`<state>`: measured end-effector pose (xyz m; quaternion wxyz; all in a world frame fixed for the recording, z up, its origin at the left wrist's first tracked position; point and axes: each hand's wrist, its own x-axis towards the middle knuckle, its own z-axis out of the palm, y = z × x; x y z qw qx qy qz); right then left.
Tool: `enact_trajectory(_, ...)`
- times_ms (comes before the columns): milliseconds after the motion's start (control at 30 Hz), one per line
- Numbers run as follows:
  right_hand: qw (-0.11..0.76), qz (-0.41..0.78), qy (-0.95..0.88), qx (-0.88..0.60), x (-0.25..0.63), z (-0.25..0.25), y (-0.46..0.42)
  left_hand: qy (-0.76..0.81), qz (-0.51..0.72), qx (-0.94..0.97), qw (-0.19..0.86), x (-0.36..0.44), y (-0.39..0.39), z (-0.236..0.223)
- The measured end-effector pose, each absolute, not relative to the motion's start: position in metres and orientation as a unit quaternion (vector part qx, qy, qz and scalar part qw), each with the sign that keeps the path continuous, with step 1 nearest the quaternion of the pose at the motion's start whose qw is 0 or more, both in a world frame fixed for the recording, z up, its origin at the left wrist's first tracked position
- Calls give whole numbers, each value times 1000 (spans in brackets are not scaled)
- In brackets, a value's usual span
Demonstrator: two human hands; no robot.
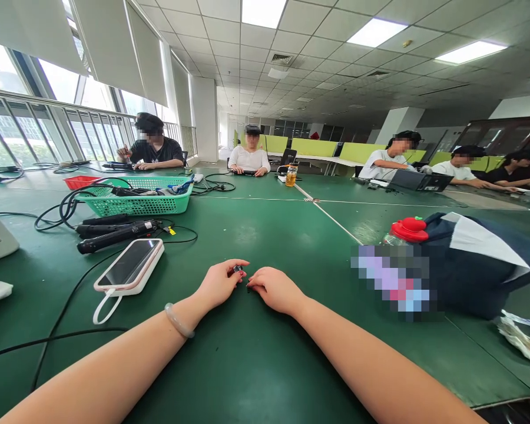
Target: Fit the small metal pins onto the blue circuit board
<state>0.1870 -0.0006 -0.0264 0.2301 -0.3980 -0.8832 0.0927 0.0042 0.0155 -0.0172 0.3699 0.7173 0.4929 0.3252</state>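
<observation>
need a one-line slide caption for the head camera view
Left hand holding a small dark piece beside the right hand over a green table, phone and basket to the left.

Passage Lay Straight Ahead

Beyond the left hand [223,285] and right hand [275,289], the green tabletop [265,232] offered passage. The phone [130,266] and green basket [136,205] obstructed the left; a dark bag [466,274] blocked the right.

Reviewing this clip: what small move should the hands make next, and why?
Probably ease the right hand slightly toward the left hand. The left holds a small shiny piece at its fingertips, the right seems to pinch a small black piece, and the hands are close but apart. Both pieces are too small to identify.
</observation>
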Motion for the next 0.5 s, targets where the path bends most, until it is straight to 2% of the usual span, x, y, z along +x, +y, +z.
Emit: enact_trajectory(500,234,72,-894,-374,182,-26,-4,491,324,709,389,6,15,-14)
